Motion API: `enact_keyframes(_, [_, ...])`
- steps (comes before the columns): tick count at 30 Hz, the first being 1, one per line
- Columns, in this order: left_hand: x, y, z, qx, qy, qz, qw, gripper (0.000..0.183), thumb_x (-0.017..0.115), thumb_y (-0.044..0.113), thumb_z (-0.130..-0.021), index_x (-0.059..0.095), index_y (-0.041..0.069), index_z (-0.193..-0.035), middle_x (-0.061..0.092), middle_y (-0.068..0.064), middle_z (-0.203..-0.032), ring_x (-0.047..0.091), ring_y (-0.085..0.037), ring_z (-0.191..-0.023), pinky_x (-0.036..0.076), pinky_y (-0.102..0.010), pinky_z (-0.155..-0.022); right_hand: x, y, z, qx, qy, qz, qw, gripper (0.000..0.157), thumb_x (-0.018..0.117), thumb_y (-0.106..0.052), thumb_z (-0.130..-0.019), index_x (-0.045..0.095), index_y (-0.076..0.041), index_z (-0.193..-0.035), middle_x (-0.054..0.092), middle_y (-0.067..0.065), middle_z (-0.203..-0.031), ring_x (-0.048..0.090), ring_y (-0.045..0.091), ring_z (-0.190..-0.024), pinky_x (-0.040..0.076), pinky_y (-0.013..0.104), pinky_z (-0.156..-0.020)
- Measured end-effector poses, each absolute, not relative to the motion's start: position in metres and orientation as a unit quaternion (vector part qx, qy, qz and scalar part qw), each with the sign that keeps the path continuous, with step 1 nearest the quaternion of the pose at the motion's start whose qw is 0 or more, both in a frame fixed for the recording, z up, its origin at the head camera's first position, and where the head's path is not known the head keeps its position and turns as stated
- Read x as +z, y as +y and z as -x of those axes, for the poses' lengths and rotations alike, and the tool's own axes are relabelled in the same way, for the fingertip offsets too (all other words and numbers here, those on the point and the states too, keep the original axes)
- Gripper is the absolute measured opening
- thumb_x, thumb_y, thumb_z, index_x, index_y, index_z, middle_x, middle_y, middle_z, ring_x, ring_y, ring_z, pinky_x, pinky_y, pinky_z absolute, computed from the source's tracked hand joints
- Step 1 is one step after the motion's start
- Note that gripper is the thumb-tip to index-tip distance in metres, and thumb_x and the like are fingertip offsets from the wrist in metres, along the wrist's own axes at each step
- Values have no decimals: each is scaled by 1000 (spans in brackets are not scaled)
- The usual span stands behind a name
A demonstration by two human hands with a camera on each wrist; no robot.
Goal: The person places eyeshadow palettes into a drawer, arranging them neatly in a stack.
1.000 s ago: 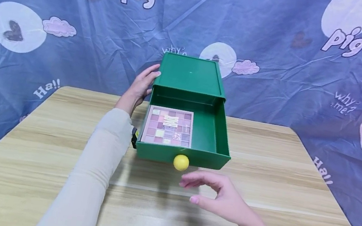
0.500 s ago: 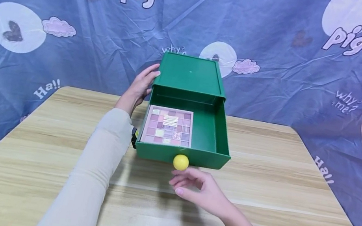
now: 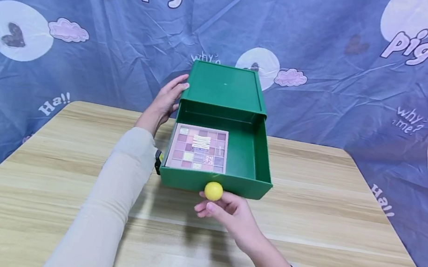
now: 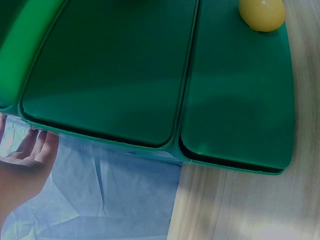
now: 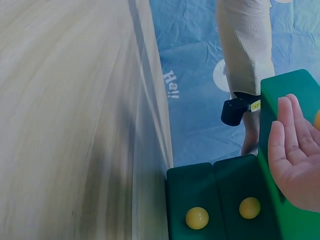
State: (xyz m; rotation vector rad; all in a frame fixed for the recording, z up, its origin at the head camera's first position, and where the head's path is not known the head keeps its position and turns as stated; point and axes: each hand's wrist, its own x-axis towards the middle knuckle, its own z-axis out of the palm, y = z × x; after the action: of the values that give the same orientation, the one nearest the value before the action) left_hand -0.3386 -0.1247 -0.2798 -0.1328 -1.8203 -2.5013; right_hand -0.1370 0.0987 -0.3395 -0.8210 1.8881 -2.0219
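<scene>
A green drawer cabinet (image 3: 224, 85) stands on the table, its top drawer (image 3: 250, 156) pulled out toward me. On the left side of that drawer lies a pink eyeshadow palette (image 3: 199, 149) with a grid of coloured squares. My left hand (image 3: 162, 103) rests against the cabinet's left side near the top edge; the left wrist view catches its fingers (image 4: 46, 150) touching that side. My right hand (image 3: 239, 220) is at the yellow round knob (image 3: 213, 191) of the open drawer. Its fingers reach behind and below the knob, straight in the right wrist view. Contact with the knob is unclear.
Lower drawers with yellow knobs (image 5: 197, 218) are closed beneath the open one. The wooden table (image 3: 62, 174) reaches back to a blue printed cloth (image 3: 124, 57). Black wrist cameras (image 5: 236, 111) are strapped at both wrists.
My right hand has moved left and slightly up, from below right of the knob to right at it. The left hand, drawer and palette have stayed in place.
</scene>
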Motion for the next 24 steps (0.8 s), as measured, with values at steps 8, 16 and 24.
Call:
enact_keyframes(8, [-280, -125, 339, -806, -589, 42, 23, 47, 54, 20, -83, 43, 19, -128, 50, -6, -108, 46, -20, -104, 30, -39, -88, -339, 96, 139, -699, 661, 251, 104, 33, 50, -12, -88, 51, 16, -105, 63, 14, -82, 60, 27, -79, 42, 41, -77])
enact_keyframes(16, [-279, -124, 339, -808, -587, 41, 27, 46, 54, 20, -83, 44, 18, -128, 51, -5, -103, 46, -21, -103, 30, -39, -88, -338, 95, 142, -703, 659, 250, 97, 30, 51, -10, -87, 53, 15, -103, 64, 11, -80, 61, 26, -78, 42, 40, -77])
enact_keyframes(24, [-279, -124, 339, -809, -586, 37, 25, 46, 54, 20, -83, 44, 19, -128, 51, -5, -105, 47, -20, -102, 31, -38, -86, -336, 94, 150, -709, 648, 266, 82, 30, 51, -11, -87, 54, 15, -102, 65, 9, -80, 61, 27, -78, 42, 39, -79])
